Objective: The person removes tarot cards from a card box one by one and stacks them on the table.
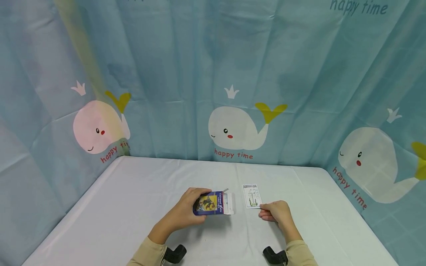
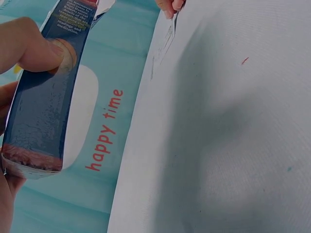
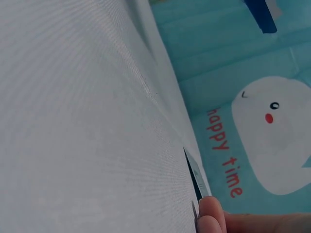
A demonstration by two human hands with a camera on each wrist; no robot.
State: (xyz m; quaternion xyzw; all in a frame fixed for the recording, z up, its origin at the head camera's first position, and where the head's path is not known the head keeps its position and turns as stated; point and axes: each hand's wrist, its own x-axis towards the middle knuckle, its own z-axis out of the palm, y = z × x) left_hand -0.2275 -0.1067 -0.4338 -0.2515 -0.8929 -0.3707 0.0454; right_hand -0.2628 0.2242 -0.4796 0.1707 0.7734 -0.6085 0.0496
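In the head view my left hand grips a blue card box with a yellow picture on its front, held above the table. The box's flap end faces right and stands open. The left wrist view shows my thumb pressing the narrow printed side of the box. To the right, my right hand pinches the lower right corner of a white card with a line drawing. That card appears edge-on in the right wrist view, slightly tilted off the tabletop.
A white cloth covers the table. Behind and beside it hangs a blue-green curtain printed with whales. Black wrist-worn mounts sit at both cuffs.
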